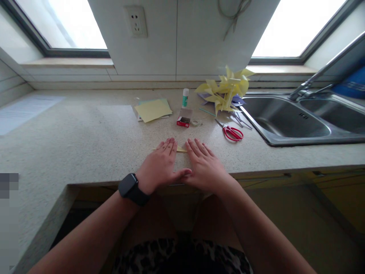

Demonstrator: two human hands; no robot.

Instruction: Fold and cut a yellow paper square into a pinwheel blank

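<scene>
My left hand (162, 164) lies flat on the speckled countertop (85, 137), fingers stretched out, with a black watch on the wrist. My right hand (204, 165) lies flat beside it, fingers spread, and the two thumbs touch. Both press on a small yellow paper piece (180, 149), of which only a thin strip shows between and beyond the fingertips. Neither hand grips anything.
Behind the hands lie a red box (184, 118), a tape roll (195, 122), a glue stick (185, 97), a stack of yellow and green paper sheets (153, 109), red scissors (232, 132) and a heap of yellow paper pinwheels (226, 90). A steel sink (288, 120) with tap is at right.
</scene>
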